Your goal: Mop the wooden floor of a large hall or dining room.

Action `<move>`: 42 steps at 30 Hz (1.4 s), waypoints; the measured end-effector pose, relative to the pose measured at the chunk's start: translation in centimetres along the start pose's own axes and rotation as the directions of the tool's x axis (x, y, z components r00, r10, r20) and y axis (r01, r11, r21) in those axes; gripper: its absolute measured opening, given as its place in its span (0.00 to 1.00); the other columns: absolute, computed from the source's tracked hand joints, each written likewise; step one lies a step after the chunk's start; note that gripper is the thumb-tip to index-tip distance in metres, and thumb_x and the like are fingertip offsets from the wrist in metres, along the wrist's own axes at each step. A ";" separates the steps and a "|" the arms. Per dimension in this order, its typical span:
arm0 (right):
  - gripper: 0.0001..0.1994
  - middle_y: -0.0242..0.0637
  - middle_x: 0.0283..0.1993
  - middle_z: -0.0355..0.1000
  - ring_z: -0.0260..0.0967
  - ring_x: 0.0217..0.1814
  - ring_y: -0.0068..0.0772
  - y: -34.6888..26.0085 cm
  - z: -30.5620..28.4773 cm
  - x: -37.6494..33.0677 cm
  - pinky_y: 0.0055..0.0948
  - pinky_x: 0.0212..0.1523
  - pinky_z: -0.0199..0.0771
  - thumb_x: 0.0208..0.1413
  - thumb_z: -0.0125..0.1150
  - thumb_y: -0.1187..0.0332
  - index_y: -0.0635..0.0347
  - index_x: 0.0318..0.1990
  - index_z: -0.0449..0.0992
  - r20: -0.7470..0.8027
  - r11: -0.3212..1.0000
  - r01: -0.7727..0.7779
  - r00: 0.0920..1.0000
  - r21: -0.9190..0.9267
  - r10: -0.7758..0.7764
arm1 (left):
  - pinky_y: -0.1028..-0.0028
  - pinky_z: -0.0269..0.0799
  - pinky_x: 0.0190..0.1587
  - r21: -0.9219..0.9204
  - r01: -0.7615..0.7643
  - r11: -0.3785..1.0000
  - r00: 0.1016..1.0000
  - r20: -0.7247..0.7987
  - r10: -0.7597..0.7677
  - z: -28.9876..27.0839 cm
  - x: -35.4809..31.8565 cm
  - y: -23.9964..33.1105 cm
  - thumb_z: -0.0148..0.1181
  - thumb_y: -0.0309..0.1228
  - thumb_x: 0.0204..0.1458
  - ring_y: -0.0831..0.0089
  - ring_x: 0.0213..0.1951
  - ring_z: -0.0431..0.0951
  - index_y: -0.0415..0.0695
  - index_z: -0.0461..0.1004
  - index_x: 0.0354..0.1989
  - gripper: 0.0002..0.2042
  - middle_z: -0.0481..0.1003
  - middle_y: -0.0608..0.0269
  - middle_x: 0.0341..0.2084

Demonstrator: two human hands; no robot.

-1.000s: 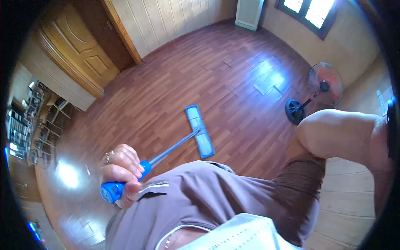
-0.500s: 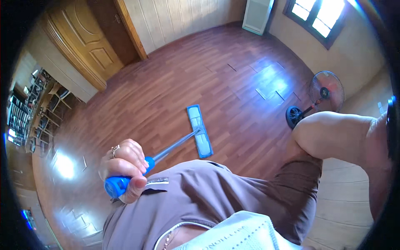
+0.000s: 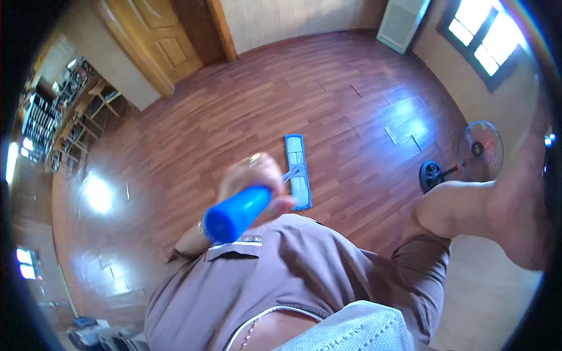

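My left hand (image 3: 252, 181), blurred by motion, wraps round the blue grip (image 3: 243, 212) of a flat mop in front of my torso. The grip's rounded end faces up toward me. A grey metal pole runs from it to the mop head (image 3: 297, 175), a long rectangle with a blue fringe lying flat on the wood floor. My right arm is bent and raised at the right, and my right hand (image 3: 515, 199) sits by the picture's dark rim. Its fingers are smeared and partly cut off, so what they do is unclear.
A standing fan (image 3: 471, 155) with a round black base is at the right by the wall. Some floor planks (image 3: 404, 128) show raised or gapped edges near the window glare. A wooden door (image 3: 170, 41) stands far left, a white cabinet (image 3: 403, 26) far right, cluttered shelving (image 3: 64, 111) at left.
My left hand and the mop grip have swung right and up toward me. The mop head appears slightly farther right and away. My right hand has shifted by the rim, and the whole view has turned a little.
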State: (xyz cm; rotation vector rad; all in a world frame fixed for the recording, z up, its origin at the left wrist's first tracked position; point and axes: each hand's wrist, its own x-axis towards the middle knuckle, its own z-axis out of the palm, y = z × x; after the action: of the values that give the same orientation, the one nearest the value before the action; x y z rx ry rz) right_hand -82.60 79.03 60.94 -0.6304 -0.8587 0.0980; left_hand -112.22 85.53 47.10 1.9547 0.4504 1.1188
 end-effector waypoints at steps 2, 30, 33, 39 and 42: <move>0.33 0.55 0.55 0.61 0.59 0.57 0.56 -0.6 8.5 -3.5 0.48 0.55 0.63 0.54 0.52 0.46 0.71 0.52 0.64 0.085 1.000 0.001 0.996 0.013 -0.002 | 0.71 0.64 0.28 0.176 -0.083 0.981 0.996 -0.007 0.086 0.0 -0.7 -5.4 0.69 0.26 0.42 0.69 0.26 0.70 0.45 0.69 0.26 0.11 0.71 0.64 0.22; 0.16 0.40 0.19 0.68 0.72 0.21 0.39 0.2 5.0 -11.8 0.44 0.30 0.71 0.56 0.45 0.62 0.61 0.21 0.68 0.765 0.803 0.431 0.315 0.412 -0.562 | 0.56 0.70 0.32 0.276 0.251 0.928 0.947 0.128 -0.295 9.2 -8.5 -16.8 0.61 0.40 0.36 0.52 0.26 0.76 0.46 0.75 0.18 0.11 0.75 0.53 0.20; 0.16 0.41 0.19 0.68 0.71 0.20 0.40 -0.1 8.0 -14.0 0.45 0.31 0.72 0.56 0.45 0.61 0.61 0.21 0.69 0.742 0.857 0.262 0.428 0.444 -0.515 | 0.56 0.69 0.30 0.272 0.372 0.888 0.913 0.067 -0.403 4.8 -12.1 -14.2 0.61 0.40 0.37 0.52 0.25 0.76 0.45 0.75 0.18 0.11 0.75 0.53 0.19; 0.20 0.38 0.19 0.61 0.63 0.21 0.37 -1.3 11.0 -19.8 0.42 0.28 0.62 0.59 0.47 0.50 0.56 0.24 0.65 0.872 0.950 -0.039 0.410 0.308 -0.266 | 0.55 0.67 0.26 0.316 0.493 0.811 0.870 -0.182 -0.458 -2.4 -21.5 -11.3 0.61 0.35 0.33 0.49 0.23 0.73 0.46 0.72 0.16 0.08 0.72 0.53 0.17; 0.16 0.39 0.24 0.67 0.70 0.27 0.39 -1.7 12.8 -23.0 0.44 0.31 0.66 0.57 0.52 0.52 0.55 0.27 0.69 0.927 0.929 -0.238 0.316 0.283 -0.202 | 0.55 0.67 0.26 0.375 0.562 0.737 0.825 -0.316 -0.469 -4.8 -26.5 -9.8 0.61 0.36 0.34 0.50 0.23 0.74 0.45 0.73 0.16 0.08 0.73 0.53 0.17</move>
State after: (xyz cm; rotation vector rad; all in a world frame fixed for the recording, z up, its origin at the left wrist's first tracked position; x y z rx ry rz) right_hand -107.43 76.23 52.56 -0.1276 -1.9718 0.7257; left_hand -129.77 76.71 26.22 1.9070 1.3935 0.8844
